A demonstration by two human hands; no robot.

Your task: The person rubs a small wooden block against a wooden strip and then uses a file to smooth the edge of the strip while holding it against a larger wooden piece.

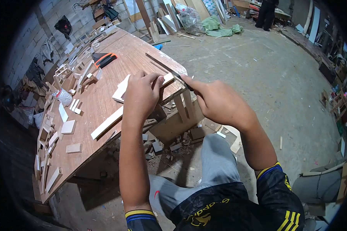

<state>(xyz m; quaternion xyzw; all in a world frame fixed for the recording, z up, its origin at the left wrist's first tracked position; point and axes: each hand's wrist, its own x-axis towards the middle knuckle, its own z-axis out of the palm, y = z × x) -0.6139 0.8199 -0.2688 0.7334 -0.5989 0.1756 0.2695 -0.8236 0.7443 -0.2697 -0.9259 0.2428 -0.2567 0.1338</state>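
Note:
At the near right corner of the workbench (127, 50), my left hand (142, 90) presses down on a pale wood piece (168, 79), fingers closed over it. My right hand (221, 102) grips the end of a long, dark, flat file (160, 63), its index finger stretched along the tool. The file slants across the bench corner and lies against the end of the wood piece, or very close to it. Beside my left hand is another pale wood block (120, 90), partly hidden. A long wood strip (107, 123) lies near the bench edge, under my left forearm.
An orange and black tool (105, 59) rests farther up the bench. Several small wood offcuts (68, 127) and a white cup-like container (64, 97) sit along the left side. Scraps litter the floor below the bench. A person (266, 15) stands in the background near stacked boards.

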